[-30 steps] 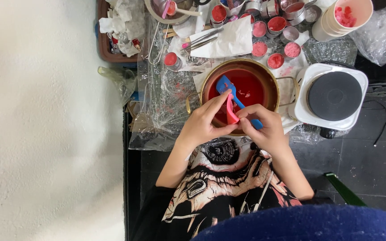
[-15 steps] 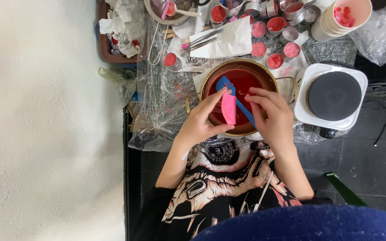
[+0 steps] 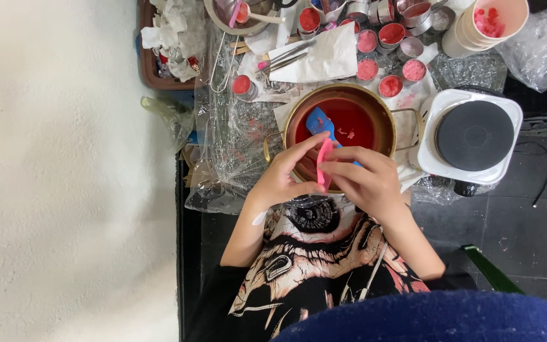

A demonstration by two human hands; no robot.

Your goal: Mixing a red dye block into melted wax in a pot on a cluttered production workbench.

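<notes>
Both hands meet over the near rim of a brass pot (image 3: 287,123) filled with red liquid. My left hand (image 3: 281,182) pinches a small thin pink piece (image 3: 324,159) and holds it edge-on. My right hand (image 3: 363,180) has its fingertips closed on the same piece from the other side. A blue spatula (image 3: 319,121) rests in the pot, its blade up out of the liquid and its handle running under my right hand.
A white electric hot plate (image 3: 473,135) stands right of the pot. Several small tins of red and pink wax (image 3: 390,85), a paper cup (image 3: 484,28), tools on white paper (image 3: 318,58) and a brown tray of crumpled tissue (image 3: 166,38) lie beyond. Clear plastic sheeting (image 3: 229,133) covers the table.
The pink piece showed its broad face half a second ago; now it is turned edge-on. My right hand has closed onto it, and both hands have shifted slightly toward me.
</notes>
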